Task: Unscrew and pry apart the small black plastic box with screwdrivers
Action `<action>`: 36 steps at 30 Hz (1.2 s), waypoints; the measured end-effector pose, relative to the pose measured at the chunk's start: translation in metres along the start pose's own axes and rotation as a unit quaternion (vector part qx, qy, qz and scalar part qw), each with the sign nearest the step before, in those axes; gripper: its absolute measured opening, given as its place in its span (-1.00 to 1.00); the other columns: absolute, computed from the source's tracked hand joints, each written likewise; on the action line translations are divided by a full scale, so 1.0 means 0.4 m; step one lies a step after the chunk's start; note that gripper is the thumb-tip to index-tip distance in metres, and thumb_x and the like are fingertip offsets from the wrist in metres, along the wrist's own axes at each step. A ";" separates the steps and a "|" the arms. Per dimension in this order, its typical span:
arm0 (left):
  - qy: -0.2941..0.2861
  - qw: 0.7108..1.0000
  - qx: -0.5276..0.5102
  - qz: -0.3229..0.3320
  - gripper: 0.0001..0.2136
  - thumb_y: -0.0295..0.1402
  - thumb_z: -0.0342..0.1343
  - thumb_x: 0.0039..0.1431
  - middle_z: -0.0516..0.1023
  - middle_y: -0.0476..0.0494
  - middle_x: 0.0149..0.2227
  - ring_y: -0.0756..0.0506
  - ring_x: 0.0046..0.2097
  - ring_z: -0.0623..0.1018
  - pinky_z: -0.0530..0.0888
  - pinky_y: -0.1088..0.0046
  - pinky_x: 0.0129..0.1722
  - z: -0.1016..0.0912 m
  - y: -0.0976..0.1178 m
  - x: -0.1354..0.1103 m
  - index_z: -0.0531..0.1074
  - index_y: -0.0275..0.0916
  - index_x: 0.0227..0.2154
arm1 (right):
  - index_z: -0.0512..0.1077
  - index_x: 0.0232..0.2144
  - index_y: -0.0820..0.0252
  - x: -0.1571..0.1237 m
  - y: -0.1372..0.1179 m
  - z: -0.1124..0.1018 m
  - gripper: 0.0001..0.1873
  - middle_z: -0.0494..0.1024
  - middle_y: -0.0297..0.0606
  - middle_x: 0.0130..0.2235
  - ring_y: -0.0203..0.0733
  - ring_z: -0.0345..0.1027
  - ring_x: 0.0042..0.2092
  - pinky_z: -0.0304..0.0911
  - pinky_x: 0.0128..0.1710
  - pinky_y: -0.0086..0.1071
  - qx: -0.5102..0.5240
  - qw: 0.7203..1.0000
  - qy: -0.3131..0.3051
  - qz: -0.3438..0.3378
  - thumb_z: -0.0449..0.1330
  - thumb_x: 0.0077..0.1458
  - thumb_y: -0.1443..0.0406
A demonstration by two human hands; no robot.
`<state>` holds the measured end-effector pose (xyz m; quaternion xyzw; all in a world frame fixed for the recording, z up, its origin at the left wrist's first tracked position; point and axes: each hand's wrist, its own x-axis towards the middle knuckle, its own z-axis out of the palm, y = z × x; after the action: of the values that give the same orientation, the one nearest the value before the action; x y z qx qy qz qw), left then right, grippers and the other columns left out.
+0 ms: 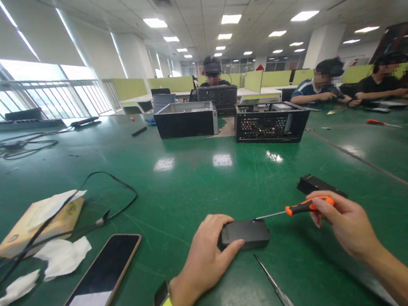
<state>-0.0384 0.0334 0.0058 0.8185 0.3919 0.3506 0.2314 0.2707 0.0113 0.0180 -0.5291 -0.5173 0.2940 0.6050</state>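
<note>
My left hand [207, 254], with a yellow-strapped watch on the wrist, is closed around the left end of a small black box [249, 233] lying on the green table [200, 183]. My right hand [342, 223] grips the orange handle of a screwdriver [303, 207]. Its thin shaft points left, with the tip at the top right edge of the black box. A second flat black part [317, 186] lies just beyond my right hand. Metal tweezers [278, 290] lie on the table in front of the box.
A phone [94, 288] lies at the near left, beside crumpled tissues [62, 255], a brown packet [39, 223] and a black cable [114, 184]. Two open computer cases [187, 119] [271, 124] stand farther back. Three people sit at the far side; another screwdriver [382, 122] lies near them.
</note>
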 end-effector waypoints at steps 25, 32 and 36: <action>-0.024 1.000 0.009 -0.013 -0.73 -0.32 0.20 0.15 0.49 -0.14 -0.13 -0.19 -0.12 0.47 0.41 0.23 -0.09 -0.008 -0.001 0.004 0.37 -0.18 -0.09 | 0.47 -0.04 0.12 0.081 -0.259 0.113 -0.65 0.61 -0.30 -0.26 -0.26 0.47 -0.40 0.35 -0.41 -0.42 -0.264 0.916 -0.173 -0.248 0.25 0.12 0.18; -0.025 1.000 0.000 -0.012 -0.68 -0.43 0.20 0.07 0.49 -0.15 -0.13 -0.19 -0.10 0.47 0.41 0.23 -0.05 -0.014 0.006 0.006 0.38 -0.18 -0.09 | 0.52 -0.45 0.17 0.070 -0.251 0.126 -0.80 0.55 -0.36 -0.50 -0.30 0.36 -0.50 0.22 -0.46 -0.41 -0.338 0.885 -0.048 -0.316 0.25 0.12 0.17; -0.028 1.000 -0.001 -0.007 -0.72 -0.39 0.19 0.12 0.49 -0.15 -0.13 -0.19 -0.12 0.47 0.42 0.24 -0.08 -0.012 0.005 0.006 0.38 -0.17 -0.08 | 0.47 -0.55 0.14 0.061 -0.246 0.114 -0.72 0.46 -0.41 -0.59 -0.32 0.27 -0.57 0.15 -0.54 -0.42 -0.298 0.918 -0.021 -0.263 0.20 0.15 0.16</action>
<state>-0.0399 0.0349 0.0111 0.8251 0.3901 0.3264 0.2459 0.2160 0.0222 0.1143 -0.5233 -0.7141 -0.0317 0.4639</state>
